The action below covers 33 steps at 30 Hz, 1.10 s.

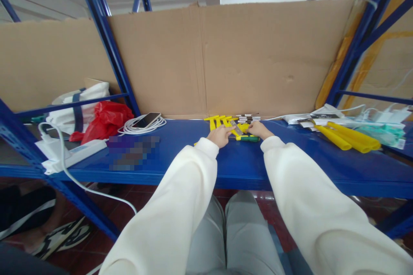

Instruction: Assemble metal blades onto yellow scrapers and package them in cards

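My left hand (220, 134) and my right hand (259, 129) reach forward onto the blue shelf (245, 159), both in white sleeves. Between them lies a small grey metal blade (236, 128), and the fingertips of both hands pinch or touch it. Under and behind it lies a cluster of yellow plastic handles (221, 121) and a green-tipped tool (249, 139). A short stack of thin dark and white strips (248, 117) sits just behind the right hand. The fingers of both hands are curled.
Cardboard sheets (258, 56) back the shelf. To the left are a phone on a coiled white cable (143, 123), a red bag (106, 120), a white power strip (72, 154). At the right lie long yellow pieces (348, 137) and packets. Blue rack posts (109, 43) stand around.
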Tool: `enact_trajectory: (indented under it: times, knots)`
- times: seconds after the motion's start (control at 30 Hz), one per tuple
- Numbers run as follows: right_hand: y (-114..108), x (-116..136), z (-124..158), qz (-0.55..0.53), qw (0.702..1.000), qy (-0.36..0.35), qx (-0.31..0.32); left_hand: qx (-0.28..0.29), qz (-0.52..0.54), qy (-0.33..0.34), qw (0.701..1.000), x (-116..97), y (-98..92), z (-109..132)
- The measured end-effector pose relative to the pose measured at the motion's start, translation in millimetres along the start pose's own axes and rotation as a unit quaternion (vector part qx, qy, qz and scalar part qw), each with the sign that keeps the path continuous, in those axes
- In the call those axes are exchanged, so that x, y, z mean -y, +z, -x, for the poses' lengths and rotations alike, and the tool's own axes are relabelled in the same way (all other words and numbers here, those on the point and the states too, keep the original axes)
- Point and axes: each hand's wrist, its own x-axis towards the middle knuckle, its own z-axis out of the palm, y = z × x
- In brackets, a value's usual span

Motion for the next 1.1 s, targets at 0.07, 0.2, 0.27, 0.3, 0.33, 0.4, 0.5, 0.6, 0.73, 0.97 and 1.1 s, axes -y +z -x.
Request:
enact_trajectory:
  times: [0.07, 0.2, 0.27, 0.3, 0.33, 0.4, 0.5, 0.6, 0.73, 0.97, 1.1]
  knots:
    - [0, 5, -2, 0.017, 1.0, -0.018, 0.009, -0.002, -0.001, 0.003, 1.0, 1, 0.9, 0]
    - [1, 10, -4, 0.06, 0.996, -0.053, 0.046, 0.001, -0.007, 0.005, 1.0, 0, 1.0, 0]
    - [2, 10, -4, 0.07, 0.995, -0.05, 0.053, 0.002, -0.009, 0.004, 1.0, 0, 0.4, 0]
    - [2, 10, -3, 0.07, 0.995, -0.046, 0.05, 0.002, -0.009, 0.004, 1.0, 0, 0.2, 0]
    - [2, 9, -2, 0.069, 0.996, -0.042, 0.047, 0.002, -0.008, 0.004, 1.0, 0, 0.0, 1]
    - [1, 8, 0, 0.066, 0.997, -0.034, 0.038, 0.0, -0.007, 0.005, 1.0, -1, -0.1, 1]
    - [0, 5, 1, 0.065, 0.997, -0.026, 0.029, -0.004, -0.004, 0.006, 1.0, 0, 0.4, 1]
    - [-1, 3, 2, 0.067, 0.997, -0.019, 0.015, -0.007, -0.001, 0.005, 1.0, 1, 1.4, 1]
    - [-3, 2, 4, 0.075, 0.997, -0.004, 0.004, -0.008, 0.0, 0.006, 1.0, 2, 3.0, 0]
    - [-7, 5, 10, 0.093, 0.995, 0.019, -0.006, -0.009, 0.003, 0.011, 1.0, 1, 2.8, 0]
    - [-6, 2, 10, 0.069, 0.996, 0.051, -0.006, -0.008, 0.009, 0.015, 1.0, 1, 2.4, -1]
